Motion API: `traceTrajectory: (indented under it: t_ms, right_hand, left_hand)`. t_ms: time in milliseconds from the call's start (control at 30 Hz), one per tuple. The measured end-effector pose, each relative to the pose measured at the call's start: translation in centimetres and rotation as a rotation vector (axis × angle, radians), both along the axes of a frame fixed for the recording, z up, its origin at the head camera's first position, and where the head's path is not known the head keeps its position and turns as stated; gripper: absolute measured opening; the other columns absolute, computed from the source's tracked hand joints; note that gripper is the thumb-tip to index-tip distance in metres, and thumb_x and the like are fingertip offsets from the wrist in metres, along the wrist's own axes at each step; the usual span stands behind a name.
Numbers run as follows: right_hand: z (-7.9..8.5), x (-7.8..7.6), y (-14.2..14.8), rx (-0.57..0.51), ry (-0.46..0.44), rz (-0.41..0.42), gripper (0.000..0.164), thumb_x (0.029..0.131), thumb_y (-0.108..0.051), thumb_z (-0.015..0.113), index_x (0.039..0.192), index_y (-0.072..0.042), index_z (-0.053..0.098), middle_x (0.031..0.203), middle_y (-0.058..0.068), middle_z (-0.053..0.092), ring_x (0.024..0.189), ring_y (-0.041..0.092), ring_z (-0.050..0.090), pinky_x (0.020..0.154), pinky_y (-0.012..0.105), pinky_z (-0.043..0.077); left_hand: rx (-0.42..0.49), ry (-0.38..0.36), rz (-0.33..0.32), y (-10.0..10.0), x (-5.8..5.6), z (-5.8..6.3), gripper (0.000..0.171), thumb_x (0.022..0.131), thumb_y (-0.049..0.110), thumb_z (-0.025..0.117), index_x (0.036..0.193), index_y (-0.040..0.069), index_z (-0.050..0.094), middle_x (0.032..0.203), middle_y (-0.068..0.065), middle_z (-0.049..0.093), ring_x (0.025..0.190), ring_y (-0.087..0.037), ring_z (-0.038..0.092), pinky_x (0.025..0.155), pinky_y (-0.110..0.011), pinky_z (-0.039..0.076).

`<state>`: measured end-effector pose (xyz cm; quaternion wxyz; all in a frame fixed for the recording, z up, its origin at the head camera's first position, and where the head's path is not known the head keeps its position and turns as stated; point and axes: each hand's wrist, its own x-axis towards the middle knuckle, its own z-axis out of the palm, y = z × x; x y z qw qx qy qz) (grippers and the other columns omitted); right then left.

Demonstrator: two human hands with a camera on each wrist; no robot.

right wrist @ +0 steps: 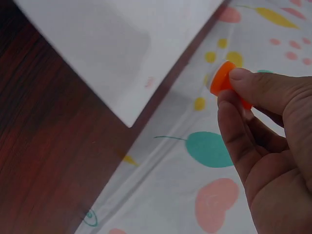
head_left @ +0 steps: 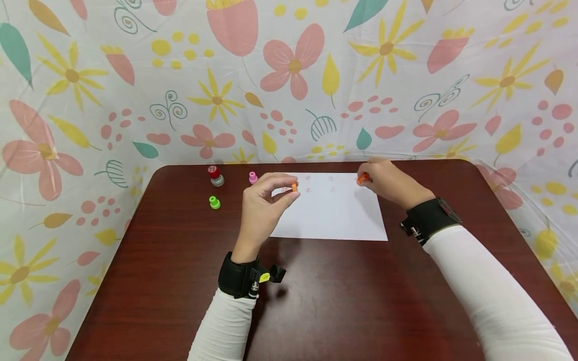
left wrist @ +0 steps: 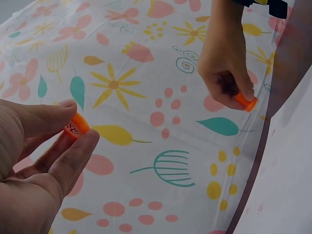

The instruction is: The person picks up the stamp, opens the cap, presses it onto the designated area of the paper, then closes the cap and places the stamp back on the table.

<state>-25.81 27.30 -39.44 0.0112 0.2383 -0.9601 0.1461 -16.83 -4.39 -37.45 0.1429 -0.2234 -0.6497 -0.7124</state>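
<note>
My left hand (head_left: 266,205) pinches a small orange cap (left wrist: 80,126) between thumb and fingers, above the left part of the white paper (head_left: 334,215). A dark pattern shows on the cap's face in the left wrist view. Over the paper's far right corner, my right hand (head_left: 384,179) grips an orange toy stamp (right wrist: 225,80) by its narrow end. Its wide end, with a pale rim, points away from the fingers and stands clear of the paper in the right wrist view. Small reddish stamp marks (head_left: 331,178) lie in rows along the paper's far side.
Left of the paper on the brown table (head_left: 180,250) stand a green stamp (head_left: 214,202), a pink stamp (head_left: 253,177) and a red-and-grey stamp (head_left: 215,176). A flower-print cloth (head_left: 289,115) hangs right behind the table's far edge.
</note>
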Motion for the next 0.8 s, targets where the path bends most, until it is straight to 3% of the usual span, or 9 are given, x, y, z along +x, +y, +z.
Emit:
traceTrajectory:
  t_ms: [167, 333, 800]
  right_hand:
    - [-0.6, -0.9, 0.2, 0.054, -0.096, -0.042, 0.008, 0.092, -0.003, 0.076, 0.099, -0.002, 0.073, 0.096, 0.013, 0.063, 0.09, 0.027, 0.057, 0.071, 0.036, 0.055]
    - [-1.6, -1.8, 0.2, 0.101, -0.138, -0.057, 0.009, 0.092, -0.003, 0.075, 0.101, -0.001, 0.073, 0.096, 0.013, 0.065, 0.089, 0.027, 0.058, 0.07, 0.034, 0.056]
    - [-3.1, -2.5, -0.3, 0.168, -0.142, -0.034, 0.003, 0.092, 0.001, 0.071, 0.095, 0.0, 0.07, 0.086, 0.011, 0.059, 0.079, 0.023, 0.054, 0.066, 0.032, 0.048]
  left_hand:
    - [-0.016, 0.007, 0.006, -0.1, -0.1, -0.1, 0.026, 0.083, -0.01, 0.08, 0.108, -0.012, 0.074, 0.111, -0.021, 0.069, 0.099, -0.014, 0.072, 0.09, -0.037, 0.062]
    - [-0.04, 0.004, 0.013, -0.3, -0.2, -0.3, 0.026, 0.083, -0.009, 0.08, 0.108, -0.008, 0.075, 0.113, -0.018, 0.07, 0.1, -0.017, 0.072, 0.09, -0.037, 0.063]
    - [-0.105, -0.004, 0.046, -0.7, -0.4, -0.4, 0.026, 0.085, -0.006, 0.081, 0.11, -0.003, 0.076, 0.113, -0.013, 0.07, 0.102, -0.026, 0.072, 0.088, -0.034, 0.063]
